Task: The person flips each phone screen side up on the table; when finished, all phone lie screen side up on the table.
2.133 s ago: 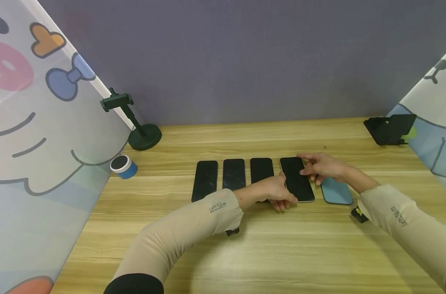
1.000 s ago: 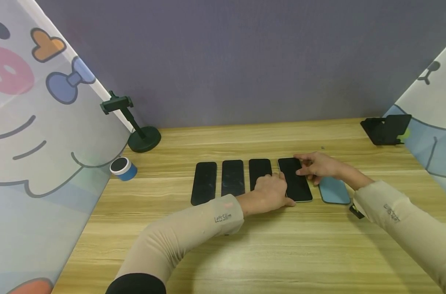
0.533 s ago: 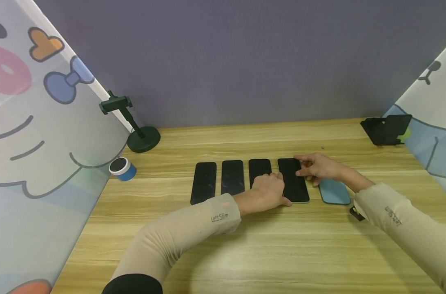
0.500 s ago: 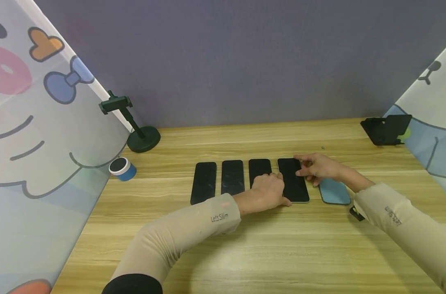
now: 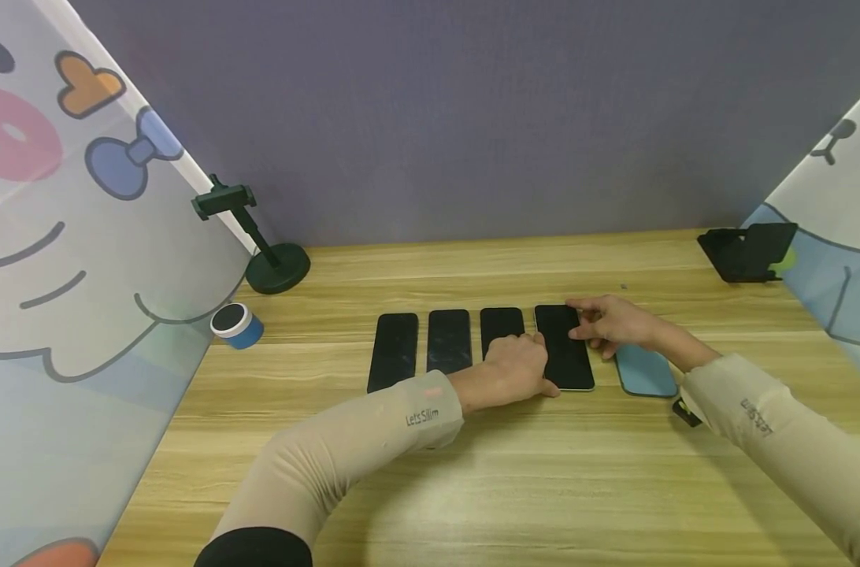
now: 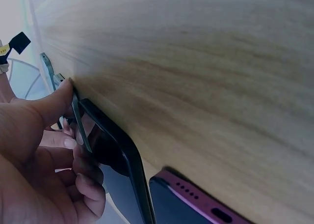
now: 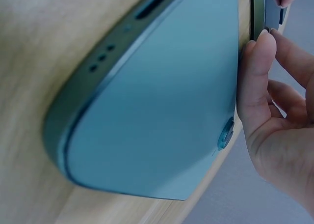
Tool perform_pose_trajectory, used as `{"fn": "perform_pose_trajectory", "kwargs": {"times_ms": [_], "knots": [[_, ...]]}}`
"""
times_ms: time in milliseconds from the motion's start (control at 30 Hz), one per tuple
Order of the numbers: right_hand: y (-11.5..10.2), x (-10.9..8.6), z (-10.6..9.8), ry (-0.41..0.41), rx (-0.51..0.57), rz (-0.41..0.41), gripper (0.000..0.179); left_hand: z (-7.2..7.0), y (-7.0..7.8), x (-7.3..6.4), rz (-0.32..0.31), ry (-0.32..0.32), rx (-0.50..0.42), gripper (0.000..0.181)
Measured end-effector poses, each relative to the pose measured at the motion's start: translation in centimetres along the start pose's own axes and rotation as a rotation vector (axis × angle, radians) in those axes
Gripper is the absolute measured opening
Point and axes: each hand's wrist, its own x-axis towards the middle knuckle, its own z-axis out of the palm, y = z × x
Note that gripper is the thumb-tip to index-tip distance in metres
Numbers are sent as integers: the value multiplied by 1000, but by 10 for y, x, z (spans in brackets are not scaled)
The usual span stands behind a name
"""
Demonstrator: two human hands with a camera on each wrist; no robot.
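A black-screened smartphone (image 5: 570,359) lies face up, the rightmost of a row of dark phones. My left hand (image 5: 513,367) grips its left side, thumb at the near end; in the left wrist view the thumb presses the phone's thin edge (image 6: 80,123). From the right, my right hand (image 5: 613,321) holds the far part, one finger at the top corner and the thumb at the long side. Beneath my left hand the third phone (image 5: 502,321) is partly covered. A light-blue phone (image 5: 646,372), back up, sits beside my right hand, its camera ring (image 7: 226,134) visible in the right wrist view.
Two more phones, the leftmost (image 5: 393,350) and its neighbour (image 5: 449,340), continue the row. A dark green stand (image 5: 277,268) and a blue-white jar (image 5: 239,325) stand at left. A black folding stand (image 5: 749,250) sits at back right, before the grey partition (image 5: 472,118).
The rightmost dark phone has shifted slightly left and straightened, its near end swinging toward the third phone. My left hand has turned knuckles-up; my right hand has moved slightly with the phone.
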Motion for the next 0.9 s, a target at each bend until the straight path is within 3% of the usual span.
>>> {"fn": "perform_pose_trajectory", "kwargs": {"times_ms": [567, 900], "knots": [[0, 0, 0, -5, -1, 1, 82, 1, 0, 3, 7, -1, -11, 96], [1, -5, -5, 34, -46, -3, 86, -8, -1, 0, 15, -42, -38, 99]]}}
